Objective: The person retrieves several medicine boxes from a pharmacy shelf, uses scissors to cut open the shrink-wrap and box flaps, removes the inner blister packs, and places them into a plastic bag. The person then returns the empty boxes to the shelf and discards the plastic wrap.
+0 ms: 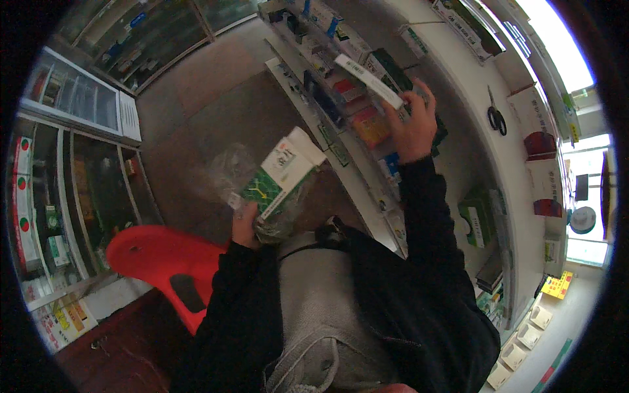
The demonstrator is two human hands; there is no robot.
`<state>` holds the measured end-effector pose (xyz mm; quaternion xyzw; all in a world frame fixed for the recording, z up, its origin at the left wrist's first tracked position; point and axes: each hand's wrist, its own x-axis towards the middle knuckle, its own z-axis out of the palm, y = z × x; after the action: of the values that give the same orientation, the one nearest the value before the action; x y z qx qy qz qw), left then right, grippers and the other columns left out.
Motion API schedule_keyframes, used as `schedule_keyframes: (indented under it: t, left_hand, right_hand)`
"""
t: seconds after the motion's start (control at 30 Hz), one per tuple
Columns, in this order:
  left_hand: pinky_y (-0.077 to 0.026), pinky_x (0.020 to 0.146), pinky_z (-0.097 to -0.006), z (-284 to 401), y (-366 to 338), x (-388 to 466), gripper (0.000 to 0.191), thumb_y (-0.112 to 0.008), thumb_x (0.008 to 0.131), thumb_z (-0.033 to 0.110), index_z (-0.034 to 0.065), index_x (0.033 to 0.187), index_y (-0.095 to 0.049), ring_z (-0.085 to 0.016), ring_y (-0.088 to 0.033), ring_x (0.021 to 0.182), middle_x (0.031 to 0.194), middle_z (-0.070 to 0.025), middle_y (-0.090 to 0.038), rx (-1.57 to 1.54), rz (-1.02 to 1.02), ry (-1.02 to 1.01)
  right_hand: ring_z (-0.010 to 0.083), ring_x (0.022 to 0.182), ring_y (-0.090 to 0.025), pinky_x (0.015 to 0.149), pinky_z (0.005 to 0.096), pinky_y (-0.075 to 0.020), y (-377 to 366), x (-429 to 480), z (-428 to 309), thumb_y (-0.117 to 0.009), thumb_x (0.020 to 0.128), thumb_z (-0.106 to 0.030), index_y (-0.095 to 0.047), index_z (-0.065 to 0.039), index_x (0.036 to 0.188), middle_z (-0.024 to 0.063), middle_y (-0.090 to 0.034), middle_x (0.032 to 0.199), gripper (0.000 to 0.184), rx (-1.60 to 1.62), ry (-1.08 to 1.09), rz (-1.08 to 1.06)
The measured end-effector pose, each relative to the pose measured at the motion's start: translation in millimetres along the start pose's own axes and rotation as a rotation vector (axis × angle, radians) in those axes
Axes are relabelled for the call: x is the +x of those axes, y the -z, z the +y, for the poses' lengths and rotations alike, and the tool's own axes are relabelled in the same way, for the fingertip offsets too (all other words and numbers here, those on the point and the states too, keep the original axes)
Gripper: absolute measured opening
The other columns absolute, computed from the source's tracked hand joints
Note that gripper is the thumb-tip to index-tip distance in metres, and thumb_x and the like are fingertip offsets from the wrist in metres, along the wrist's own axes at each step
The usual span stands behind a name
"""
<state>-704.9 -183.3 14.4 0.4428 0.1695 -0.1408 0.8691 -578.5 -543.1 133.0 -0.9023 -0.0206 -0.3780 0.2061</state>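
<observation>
My left hand grips the lower end of a green and white cardboard box, whose far end shows white flaps standing out. Crumpled clear plastic wrap hangs around this box and the fingers. Over the shelves on the right, my right hand holds a slim white box by its near end, between thumb and fingers. Beneath that hand lie a dark green box, an orange box and a red box on the shelf.
A red plastic chair stands at my left. Glass-fronted cabinets and a white-framed glass case line the left side. On the white counter at right lie black-handled scissors; a green box sits lower down.
</observation>
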Motion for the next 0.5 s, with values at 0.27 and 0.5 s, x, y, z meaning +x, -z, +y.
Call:
schedule_keyframes:
  t: [0.27, 0.5]
  left_hand:
    - [-0.049, 0.089, -0.0374, 21.9, 46.6, 25.9, 0.051, -0.059, 0.090, 0.035, 0.0002, 0.127, -0.054, -0.022, -0.062, 0.105, 0.121, -0.0108, -0.061, 0.023, -0.063, -0.058]
    - [-0.049, 0.095, -0.0390, 39.6, 30.9, 23.4, 0.060, -0.061, 0.089, 0.038, -0.0001, 0.134, -0.047, -0.025, -0.062, 0.108, 0.125, -0.0145, -0.059, 0.043, -0.311, 0.064]
  right_hand:
    - [0.0190, 0.095, -0.065, 0.084, 0.0321, -0.0498, 1.5, -61.8, -69.6, -0.078, 0.078, -0.021, -0.068, 0.000, 0.097, 0.0140, -0.069, 0.102, 0.031, 0.603, -0.337, -0.491]
    - [0.0151, 0.088, -0.064, 0.079, 0.0295, -0.0503, 1.6, -76.9, -105.8, -0.070, 0.085, -0.022, -0.067, 0.002, 0.102, 0.0100, -0.070, 0.096, 0.030, 0.913, -0.408, -0.622]
